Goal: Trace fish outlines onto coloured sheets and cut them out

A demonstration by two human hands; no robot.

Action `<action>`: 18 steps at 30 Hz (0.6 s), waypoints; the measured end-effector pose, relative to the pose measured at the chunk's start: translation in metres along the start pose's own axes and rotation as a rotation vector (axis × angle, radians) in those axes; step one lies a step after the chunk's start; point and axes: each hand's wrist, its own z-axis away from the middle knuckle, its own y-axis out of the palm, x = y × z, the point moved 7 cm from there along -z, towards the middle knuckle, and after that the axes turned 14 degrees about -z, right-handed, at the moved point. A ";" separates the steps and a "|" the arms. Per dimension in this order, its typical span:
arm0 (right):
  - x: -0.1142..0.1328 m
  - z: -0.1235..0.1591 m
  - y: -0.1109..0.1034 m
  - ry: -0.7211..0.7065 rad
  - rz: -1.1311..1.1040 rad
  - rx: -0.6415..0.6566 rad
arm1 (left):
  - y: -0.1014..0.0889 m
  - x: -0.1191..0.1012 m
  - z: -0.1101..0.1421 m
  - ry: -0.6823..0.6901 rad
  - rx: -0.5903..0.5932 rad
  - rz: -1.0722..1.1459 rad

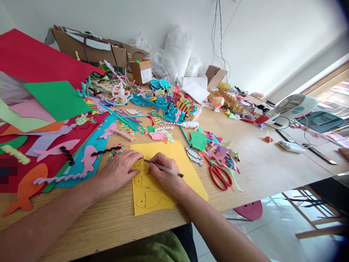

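A yellow sheet of paper [174, 156] lies on the table before me, with several fish outlines drawn down its left side. My right hand [167, 174] grips a pen [169, 169], its tip on the sheet near the top fish. Resting on the sheet's upper left edge, my left hand [121, 168] lies flat with its fingers stretched out. Red-handled scissors [220, 177] lie right of the sheet, beside a cut-out fish [194, 156] and a green paper piece [198, 140]. My right hand partly covers the drawn fish.
Coloured sheets and pink fish cut-outs [88, 159] lie at the left, with an orange fish [29, 187]. Paper scraps [222, 149] are heaped on the right. Glue bottles [121, 94], cardboard boxes [141, 72] and plastic bags [178, 47] stand behind. A white fan [293, 107] is farther right.
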 end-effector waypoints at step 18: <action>0.001 0.001 -0.002 -0.014 -0.030 -0.021 | -0.001 -0.001 0.001 0.013 -0.010 0.018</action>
